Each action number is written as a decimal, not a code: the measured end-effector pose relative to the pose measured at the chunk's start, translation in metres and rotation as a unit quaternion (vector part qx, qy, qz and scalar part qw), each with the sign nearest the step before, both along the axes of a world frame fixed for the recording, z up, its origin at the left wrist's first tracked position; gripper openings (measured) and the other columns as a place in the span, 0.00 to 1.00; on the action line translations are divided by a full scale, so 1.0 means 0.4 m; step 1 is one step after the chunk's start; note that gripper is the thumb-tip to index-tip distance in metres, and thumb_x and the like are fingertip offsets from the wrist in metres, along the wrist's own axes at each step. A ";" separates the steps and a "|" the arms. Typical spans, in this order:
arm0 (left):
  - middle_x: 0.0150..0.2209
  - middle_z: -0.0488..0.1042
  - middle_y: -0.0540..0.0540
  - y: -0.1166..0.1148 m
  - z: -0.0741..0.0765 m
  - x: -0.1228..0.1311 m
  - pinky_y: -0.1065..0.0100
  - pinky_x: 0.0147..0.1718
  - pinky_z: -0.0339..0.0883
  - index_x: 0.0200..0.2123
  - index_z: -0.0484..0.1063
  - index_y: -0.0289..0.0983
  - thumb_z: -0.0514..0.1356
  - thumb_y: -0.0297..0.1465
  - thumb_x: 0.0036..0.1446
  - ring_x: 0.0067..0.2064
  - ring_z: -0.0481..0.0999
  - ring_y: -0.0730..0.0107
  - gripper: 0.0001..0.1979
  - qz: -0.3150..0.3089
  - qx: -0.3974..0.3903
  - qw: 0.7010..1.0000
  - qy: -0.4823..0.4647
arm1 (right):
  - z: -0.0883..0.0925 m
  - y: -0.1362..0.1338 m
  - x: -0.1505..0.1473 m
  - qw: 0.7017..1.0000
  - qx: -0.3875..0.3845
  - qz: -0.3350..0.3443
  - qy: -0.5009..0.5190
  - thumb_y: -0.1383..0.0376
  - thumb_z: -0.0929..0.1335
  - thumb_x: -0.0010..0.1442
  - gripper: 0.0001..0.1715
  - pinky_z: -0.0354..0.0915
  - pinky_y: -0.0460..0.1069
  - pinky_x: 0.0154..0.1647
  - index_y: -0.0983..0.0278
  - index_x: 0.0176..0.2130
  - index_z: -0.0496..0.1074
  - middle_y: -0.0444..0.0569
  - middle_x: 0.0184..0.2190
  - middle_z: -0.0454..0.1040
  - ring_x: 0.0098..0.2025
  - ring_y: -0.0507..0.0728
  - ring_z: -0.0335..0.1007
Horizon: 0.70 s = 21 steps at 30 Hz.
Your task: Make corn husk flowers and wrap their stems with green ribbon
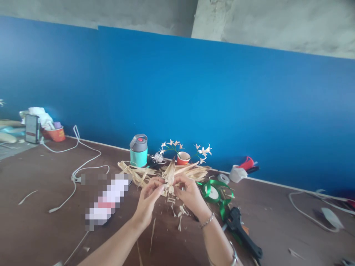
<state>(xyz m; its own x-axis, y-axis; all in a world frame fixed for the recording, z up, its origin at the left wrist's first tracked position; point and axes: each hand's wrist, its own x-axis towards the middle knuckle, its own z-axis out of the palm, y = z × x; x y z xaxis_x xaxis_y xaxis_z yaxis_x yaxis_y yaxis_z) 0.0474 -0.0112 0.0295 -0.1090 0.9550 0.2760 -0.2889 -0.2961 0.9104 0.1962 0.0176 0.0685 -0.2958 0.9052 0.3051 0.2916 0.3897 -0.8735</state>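
Both hands meet over the middle of the table, pinching a pale dried husk (169,173) that looks like corn husk. My left hand (151,194) grips its left side between thumb and fingers. On the opposite side my right hand (190,194), with a bracelet at the wrist, has its fingers closed on the same husk. More dried husks (196,171) lie heaped just behind the hands. Small cut husk flowers (181,212) and scraps are scattered on the table below them. The fingertips partly hide where the husk is held.
A teal flask (138,151) and a paper cup (183,158) with husk flowers on stems stand behind. To the right are green ribbon (212,193), tape (223,178) and a black glue gun (241,229). A blurred-out phone-like object (109,203) and white cable (74,177) lie left.
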 end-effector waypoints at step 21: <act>0.29 0.68 0.49 -0.006 0.010 0.015 0.69 0.37 0.59 0.24 0.71 0.35 0.63 0.36 0.50 0.35 0.66 0.69 0.10 -0.098 -0.094 0.988 -0.071 | -0.007 -0.013 -0.027 0.971 0.211 -0.090 -0.069 0.75 0.65 0.50 0.08 0.61 0.50 0.38 0.62 0.29 0.67 0.47 0.31 0.70 0.36 0.57 0.65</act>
